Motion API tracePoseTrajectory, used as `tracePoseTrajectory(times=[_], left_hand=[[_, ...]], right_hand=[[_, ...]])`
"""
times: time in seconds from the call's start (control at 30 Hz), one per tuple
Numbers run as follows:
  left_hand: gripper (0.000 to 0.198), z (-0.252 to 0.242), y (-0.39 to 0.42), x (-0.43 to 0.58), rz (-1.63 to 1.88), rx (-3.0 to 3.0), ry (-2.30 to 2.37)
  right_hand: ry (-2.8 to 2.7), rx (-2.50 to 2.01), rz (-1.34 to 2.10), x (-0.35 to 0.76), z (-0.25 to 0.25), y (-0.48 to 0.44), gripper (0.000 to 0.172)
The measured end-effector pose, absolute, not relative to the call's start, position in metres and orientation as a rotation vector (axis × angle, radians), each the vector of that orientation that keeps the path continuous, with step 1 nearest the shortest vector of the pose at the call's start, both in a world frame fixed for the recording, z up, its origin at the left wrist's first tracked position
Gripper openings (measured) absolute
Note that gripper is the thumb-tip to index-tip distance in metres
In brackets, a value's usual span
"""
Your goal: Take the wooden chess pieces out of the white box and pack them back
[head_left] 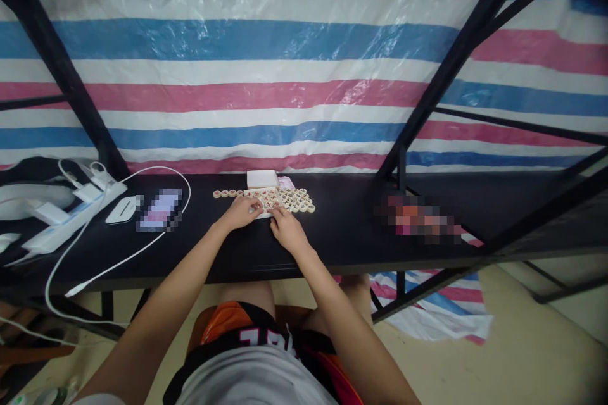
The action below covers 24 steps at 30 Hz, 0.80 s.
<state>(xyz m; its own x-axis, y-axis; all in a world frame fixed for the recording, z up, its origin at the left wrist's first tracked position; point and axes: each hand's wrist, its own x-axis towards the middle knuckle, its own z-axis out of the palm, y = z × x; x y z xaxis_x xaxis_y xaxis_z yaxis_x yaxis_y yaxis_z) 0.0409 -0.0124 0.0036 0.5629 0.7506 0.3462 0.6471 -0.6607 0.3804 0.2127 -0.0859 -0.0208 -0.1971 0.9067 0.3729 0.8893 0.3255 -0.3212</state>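
Observation:
A small white box (269,216) lies on the black table and holds rows of round wooden xiangqi pieces (271,197) with red characters. My left hand (243,212) reaches over its near left side, fingers curled and tips down among the pieces. At the near right corner is my right hand (287,228), its fingers bent together and touching the box or a piece there. Whatever is between the fingertips of either hand is too small to make out. Loose pieces with dark characters (298,200) lie in a cluster to the right. A short row of red-marked pieces (224,193) stretches left.
Behind the box stands a white lid or carton (261,179) beside a pinkish paper (286,183). On the left lie a blurred phone (160,210), a white device (122,209), a power strip (71,221) and a loose white cable (121,261). A blurred reddish item (415,218) sits right.

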Motion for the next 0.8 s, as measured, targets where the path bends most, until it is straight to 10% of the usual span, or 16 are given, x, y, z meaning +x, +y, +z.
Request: tracePoseTrajectory(times=[0.8], left_hand=[[0.033, 0.011, 0.001, -0.009, 0.519, 2.215, 1.909]], right_hand=[[-2.025, -1.517, 0.113, 0.216, -0.019, -0.090, 0.034]])
